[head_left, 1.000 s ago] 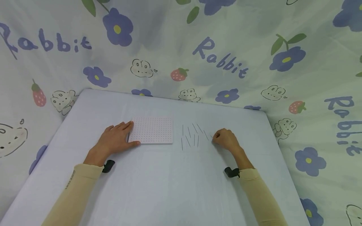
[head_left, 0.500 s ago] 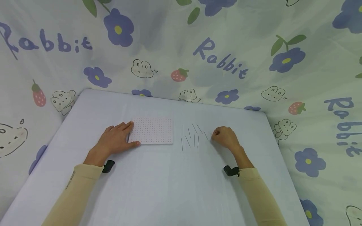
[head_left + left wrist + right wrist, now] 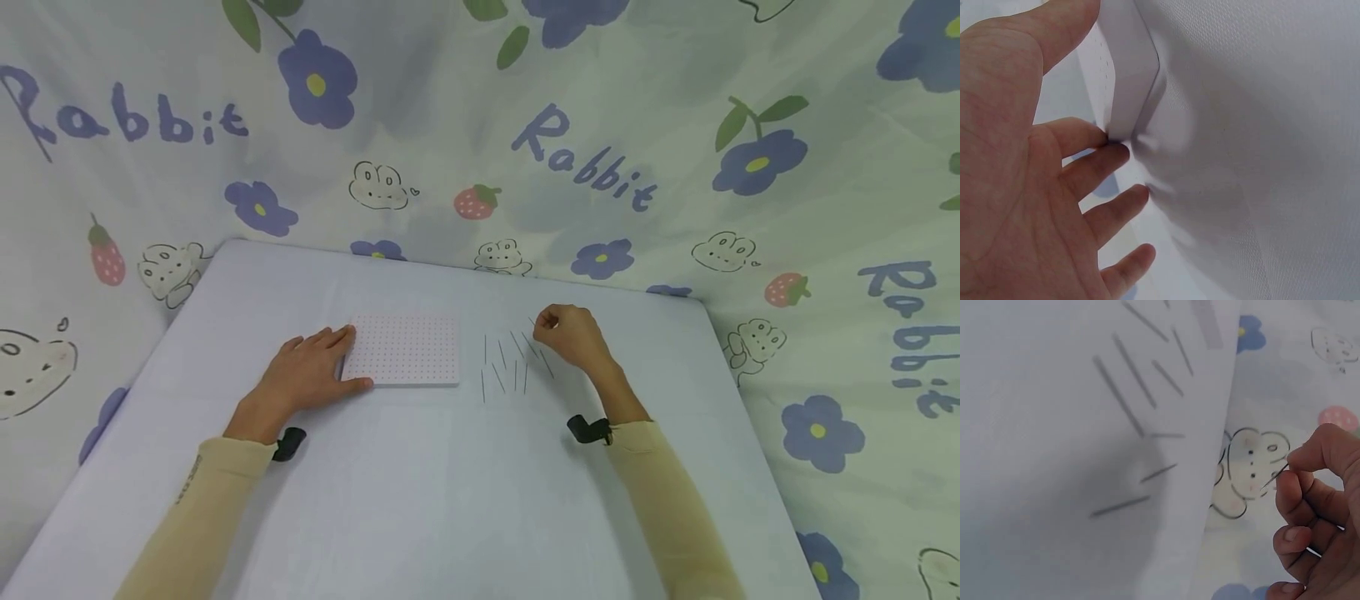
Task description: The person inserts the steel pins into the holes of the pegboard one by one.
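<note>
A white board (image 3: 405,350) with a grid of small holes lies flat on the table. My left hand (image 3: 307,371) rests at its left end, fingers spread and fairly straight, thumb along the near edge. In the left wrist view, the index fingertip (image 3: 1100,135) touches the board's corner. My right hand (image 3: 573,333) is raised over the right part of the table, pinching a thin dark needle (image 3: 1275,477) between thumb and index finger. Several similar needles (image 3: 485,348) lie loosely apart to the right of the board, partly below the right hand.
The table (image 3: 435,500) has a white cloth cover. Behind it hangs a curtain (image 3: 427,125) printed with flowers, strawberries and rabbits. Small black wrist cameras (image 3: 588,429) sit below both hands. The table's far edge runs just behind the board.
My right hand has lifted and moved left and away from me with the pinched needle, now over the right end of the loose needles. My left hand and the board stay in place.
</note>
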`<state>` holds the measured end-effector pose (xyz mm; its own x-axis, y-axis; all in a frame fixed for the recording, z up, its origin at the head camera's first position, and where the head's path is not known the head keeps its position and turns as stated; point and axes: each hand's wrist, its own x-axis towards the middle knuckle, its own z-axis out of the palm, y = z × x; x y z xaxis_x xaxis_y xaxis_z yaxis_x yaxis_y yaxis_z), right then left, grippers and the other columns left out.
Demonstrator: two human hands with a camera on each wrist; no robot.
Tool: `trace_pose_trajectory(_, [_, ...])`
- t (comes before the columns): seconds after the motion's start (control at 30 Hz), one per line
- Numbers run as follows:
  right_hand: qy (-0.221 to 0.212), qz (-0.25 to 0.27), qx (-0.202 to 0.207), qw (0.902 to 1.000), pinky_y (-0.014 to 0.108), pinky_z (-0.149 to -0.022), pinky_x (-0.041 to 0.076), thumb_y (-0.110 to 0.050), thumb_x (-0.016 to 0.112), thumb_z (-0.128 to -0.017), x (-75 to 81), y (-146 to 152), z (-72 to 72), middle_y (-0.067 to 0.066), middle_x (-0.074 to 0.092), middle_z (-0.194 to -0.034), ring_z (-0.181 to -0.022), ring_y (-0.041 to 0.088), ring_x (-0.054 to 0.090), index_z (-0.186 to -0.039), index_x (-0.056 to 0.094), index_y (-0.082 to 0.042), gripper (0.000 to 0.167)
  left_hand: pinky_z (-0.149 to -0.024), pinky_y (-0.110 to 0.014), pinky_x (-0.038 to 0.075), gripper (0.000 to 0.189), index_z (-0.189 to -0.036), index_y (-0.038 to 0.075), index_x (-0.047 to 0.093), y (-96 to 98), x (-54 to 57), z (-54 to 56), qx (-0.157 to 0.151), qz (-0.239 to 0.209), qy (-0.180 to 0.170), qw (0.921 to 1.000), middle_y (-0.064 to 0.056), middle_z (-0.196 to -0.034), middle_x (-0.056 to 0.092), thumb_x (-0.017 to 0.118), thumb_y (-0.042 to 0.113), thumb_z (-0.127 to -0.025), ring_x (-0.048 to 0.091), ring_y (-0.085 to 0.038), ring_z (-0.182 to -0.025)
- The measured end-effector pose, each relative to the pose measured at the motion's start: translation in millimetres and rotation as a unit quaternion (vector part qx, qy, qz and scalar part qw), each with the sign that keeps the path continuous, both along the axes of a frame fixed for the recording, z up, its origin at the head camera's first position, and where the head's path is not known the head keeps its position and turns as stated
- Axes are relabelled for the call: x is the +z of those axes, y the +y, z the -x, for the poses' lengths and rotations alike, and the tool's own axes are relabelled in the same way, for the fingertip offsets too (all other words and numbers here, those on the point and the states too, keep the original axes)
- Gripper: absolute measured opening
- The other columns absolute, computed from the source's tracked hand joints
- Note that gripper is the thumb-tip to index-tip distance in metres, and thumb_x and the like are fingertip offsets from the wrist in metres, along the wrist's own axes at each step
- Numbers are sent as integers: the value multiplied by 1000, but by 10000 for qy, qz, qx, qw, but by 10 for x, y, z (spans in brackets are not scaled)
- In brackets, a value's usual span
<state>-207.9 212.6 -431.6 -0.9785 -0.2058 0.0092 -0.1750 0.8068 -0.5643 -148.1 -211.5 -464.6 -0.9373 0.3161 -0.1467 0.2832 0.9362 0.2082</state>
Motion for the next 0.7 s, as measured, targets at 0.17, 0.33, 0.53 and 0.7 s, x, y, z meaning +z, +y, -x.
trace_pose_trajectory(0.17, [108,216,179,9995,31,-56,43,-26,63,-90,81,-197,68,-1,69,-87,-66,17,53,-93,71,-14,15,-112,-68,26,99,-155,-2,32,-3,10,-9,17,-27,-19,10000,-21,-160,34,64,65,-88,34,-46,-144])
trace_pose_trajectory(0.33, [226,350,286,9987,31,-52,40,-26,62,-90,146,-360,129,-3,68,-86,-61,16,50,-93,70,-16,13,-114,-67,26,101,-155,-3,31,4,13,-16,17,-180,-123,9998,-22,-160,32,63,66,-88,31,-47,-145])
trace_pose_trajectory(0.53, [332,555,398,9971,31,-59,43,-24,62,-91,192,-515,189,-3,68,-87,-69,16,53,-92,69,-16,11,-115,-63,29,100,-155,-4,29,-11,-4,-12,3,-315,-287,9991,-23,-161,29,64,62,-90,25,-49,-147])
trace_pose_trajectory(0.7, [366,754,493,9953,31,-63,46,-21,62,-90,194,-617,213,-2,68,-86,-75,17,56,-91,69,-16,8,-116,-62,28,102,-155,-5,29,-29,-34,-6,-3,-446,-283,9986,-23,-162,28,63,65,-89,24,-49,-147])
